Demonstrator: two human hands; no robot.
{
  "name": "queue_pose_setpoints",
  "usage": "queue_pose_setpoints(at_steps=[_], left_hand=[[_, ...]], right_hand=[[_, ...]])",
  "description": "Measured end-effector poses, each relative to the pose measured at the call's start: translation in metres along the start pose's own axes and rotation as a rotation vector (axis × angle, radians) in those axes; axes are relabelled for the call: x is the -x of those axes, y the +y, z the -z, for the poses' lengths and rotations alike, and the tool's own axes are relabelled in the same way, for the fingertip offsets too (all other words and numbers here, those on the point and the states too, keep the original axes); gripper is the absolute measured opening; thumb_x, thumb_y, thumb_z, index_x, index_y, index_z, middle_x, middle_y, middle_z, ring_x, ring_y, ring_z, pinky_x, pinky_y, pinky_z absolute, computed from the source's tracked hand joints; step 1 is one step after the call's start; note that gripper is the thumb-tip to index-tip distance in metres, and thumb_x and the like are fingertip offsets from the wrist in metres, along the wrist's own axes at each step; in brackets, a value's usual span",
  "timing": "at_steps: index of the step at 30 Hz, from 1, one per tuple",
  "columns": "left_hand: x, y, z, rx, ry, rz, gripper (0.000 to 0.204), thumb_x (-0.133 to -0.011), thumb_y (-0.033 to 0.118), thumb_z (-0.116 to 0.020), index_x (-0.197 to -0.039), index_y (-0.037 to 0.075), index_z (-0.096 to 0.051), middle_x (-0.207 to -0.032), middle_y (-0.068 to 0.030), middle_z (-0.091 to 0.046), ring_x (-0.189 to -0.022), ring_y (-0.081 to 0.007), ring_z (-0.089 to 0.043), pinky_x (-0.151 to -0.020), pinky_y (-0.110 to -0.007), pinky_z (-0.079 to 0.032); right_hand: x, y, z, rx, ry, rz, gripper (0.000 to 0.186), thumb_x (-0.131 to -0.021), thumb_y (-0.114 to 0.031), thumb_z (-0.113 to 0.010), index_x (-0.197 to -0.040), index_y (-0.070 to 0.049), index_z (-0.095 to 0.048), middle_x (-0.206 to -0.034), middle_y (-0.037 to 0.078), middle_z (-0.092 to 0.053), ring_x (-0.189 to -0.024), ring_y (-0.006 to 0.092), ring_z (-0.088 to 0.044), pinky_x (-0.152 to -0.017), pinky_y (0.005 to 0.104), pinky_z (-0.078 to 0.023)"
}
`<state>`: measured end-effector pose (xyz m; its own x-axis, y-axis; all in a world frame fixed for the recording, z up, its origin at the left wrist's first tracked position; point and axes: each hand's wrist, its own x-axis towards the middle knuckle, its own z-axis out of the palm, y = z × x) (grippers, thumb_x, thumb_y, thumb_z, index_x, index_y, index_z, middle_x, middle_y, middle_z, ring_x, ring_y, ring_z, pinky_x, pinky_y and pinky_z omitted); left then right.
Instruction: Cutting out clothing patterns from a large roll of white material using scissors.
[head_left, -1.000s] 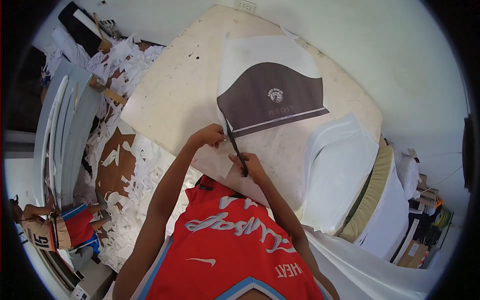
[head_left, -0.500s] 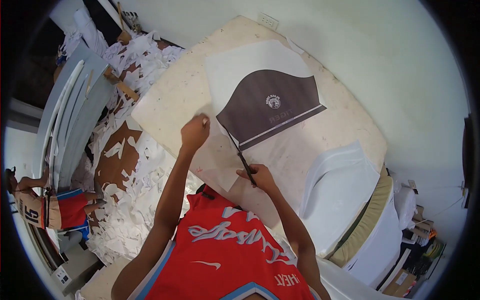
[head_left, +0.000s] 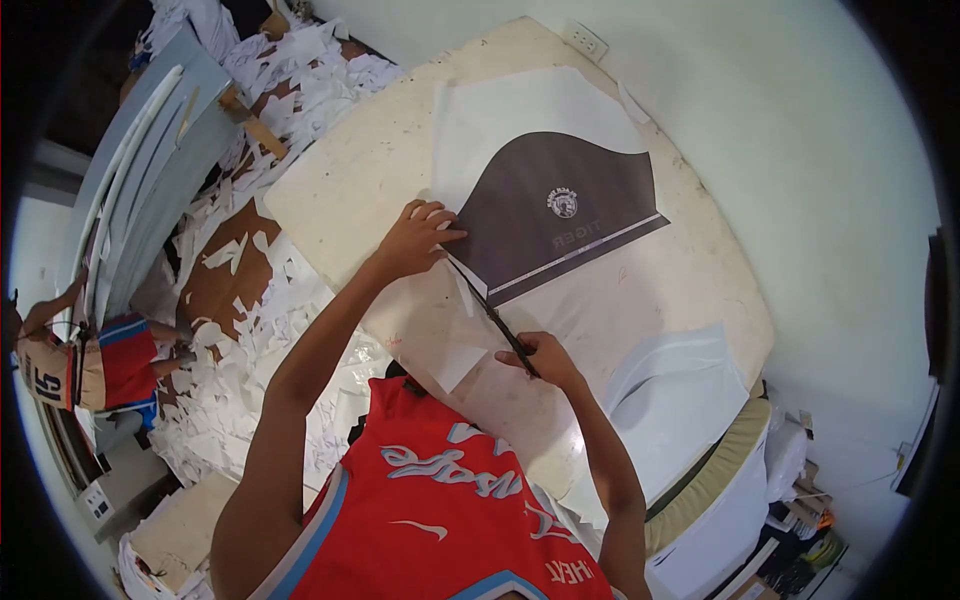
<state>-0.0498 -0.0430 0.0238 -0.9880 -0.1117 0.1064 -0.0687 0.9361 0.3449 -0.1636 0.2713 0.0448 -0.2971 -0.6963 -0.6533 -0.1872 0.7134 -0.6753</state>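
Observation:
A dark brown sleeve-shaped print [head_left: 600,200] with a pale emblem and a white stripe lies on a white sheet [head_left: 480,120] on the table. My left hand [head_left: 418,240] rests at the left corner of the print, its fingers stretched and a little apart. Long dark scissors [head_left: 505,328] are held in my right hand [head_left: 548,358], closed around their handles. Their blades point up and left along the lower left edge of the print, toward my left hand. Whether the blades are apart is too small to tell.
The pale table [head_left: 700,270] borders a white wall with an outlet [head_left: 586,40]. A stack of white sheets [head_left: 670,400] lies at the right. Paper scraps [head_left: 250,370] cover the floor at left, near another person [head_left: 100,360] beside grey panels [head_left: 170,120].
My left hand has come from a closed fist beside the sheet onto the print's left corner, its fingers now stretched. The scissors stay along the lower left edge. The whole view has shifted slightly.

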Motion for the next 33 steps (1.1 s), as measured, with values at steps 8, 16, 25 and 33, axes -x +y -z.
queue_pose_setpoints(at_steps=[8, 16, 25, 33], left_hand=[[-0.002, -0.012, 0.005, 0.112, -0.076, -0.006, 0.056, -0.074, 0.017, -0.077, -0.127, 0.025, -0.064, -0.134, -0.0022, -0.054, -0.136, -0.022, -0.039, -0.116, -0.047, -0.023], [-0.003, -0.015, 0.011, 0.327, -0.106, 0.029, 0.066, -0.071, 0.012, -0.076, -0.134, 0.017, -0.058, -0.139, -0.0042, -0.053, -0.133, -0.0249, -0.043, -0.115, -0.041, -0.028], [0.006, -0.019, 0.008, -0.051, -0.086, -0.142, 0.058, -0.076, -0.009, -0.051, -0.13, 0.01, -0.059, -0.138, -0.0087, -0.052, -0.126, -0.0251, -0.048, -0.104, -0.04, -0.039], [0.033, 0.037, -0.017, -0.057, -0.049, -0.068, 0.05, -0.079, 0.001, -0.057, -0.128, 0.009, -0.061, -0.115, -0.0054, -0.057, -0.114, -0.0263, -0.052, -0.098, -0.04, -0.04]], right_hand=[[-0.009, -0.008, 0.012, -0.155, -0.122, -0.128, 0.042, -0.081, -0.036, -0.081, -0.064, -0.005, -0.058, -0.054, 0.0, -0.051, -0.046, 0.0084, -0.048, -0.046, 0.0247, -0.038], [-0.026, -0.018, 0.006, -0.167, -0.108, -0.094, 0.051, -0.074, -0.045, -0.085, -0.061, -0.004, -0.057, -0.053, 0.002, -0.053, -0.044, 0.0108, -0.05, -0.045, 0.0271, -0.04], [0.005, 0.0, 0.002, 0.129, -0.026, 0.078, 0.053, -0.073, -0.046, -0.084, -0.062, -0.003, -0.056, -0.053, 0.004, -0.053, -0.048, 0.014, -0.049, -0.05, 0.0331, -0.04], [0.075, 0.025, -0.048, 0.069, 0.077, -0.066, 0.052, -0.076, -0.047, -0.082, -0.065, -0.004, -0.055, -0.055, 0.001, -0.051, -0.051, 0.0121, -0.046, -0.05, 0.0329, -0.037]])
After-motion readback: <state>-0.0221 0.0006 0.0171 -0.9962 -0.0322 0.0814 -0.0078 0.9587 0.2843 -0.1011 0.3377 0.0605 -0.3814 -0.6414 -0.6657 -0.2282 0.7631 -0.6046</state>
